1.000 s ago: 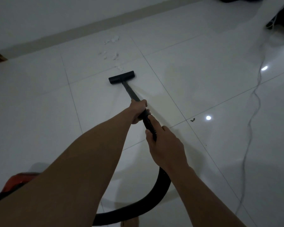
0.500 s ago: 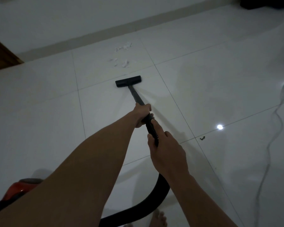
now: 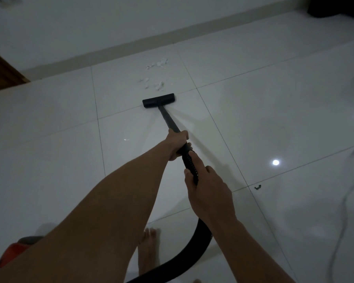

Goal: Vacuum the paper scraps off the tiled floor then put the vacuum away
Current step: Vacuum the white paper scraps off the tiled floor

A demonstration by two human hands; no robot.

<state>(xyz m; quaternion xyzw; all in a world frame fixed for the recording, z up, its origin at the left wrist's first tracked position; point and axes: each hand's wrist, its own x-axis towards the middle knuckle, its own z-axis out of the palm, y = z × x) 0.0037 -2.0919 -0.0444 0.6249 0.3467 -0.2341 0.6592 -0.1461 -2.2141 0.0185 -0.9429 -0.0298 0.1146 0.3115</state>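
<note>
Several white paper scraps (image 3: pixel 156 75) lie on the glossy white tiled floor (image 3: pixel 253 119) near the far wall. The black vacuum floor head (image 3: pixel 158 100) rests flat just short of the nearest scraps. Its dark wand (image 3: pixel 169 121) runs back to me. My left hand (image 3: pixel 177 142) grips the wand further forward. Behind it, my right hand (image 3: pixel 207 190) grips the ribbed black hose end (image 3: pixel 189 161). The black hose (image 3: pixel 184 260) curves down and left under my right arm. The red vacuum body (image 3: pixel 14 252) shows at the lower left, mostly hidden by my left arm.
A white power cord (image 3: pixel 344 201) snakes along the floor on the right. A small dark bit (image 3: pixel 258 187) lies on a tile joint. My bare foot (image 3: pixel 148 248) stands below my arms. A wooden door edge (image 3: pixel 2 74) is at the left, a dark object (image 3: pixel 335 6) at the top right.
The view has shifted so the scraps, floor head and my hands sit lower and further right in the frame. The head stays just short of the scraps. My foot has come into view.
</note>
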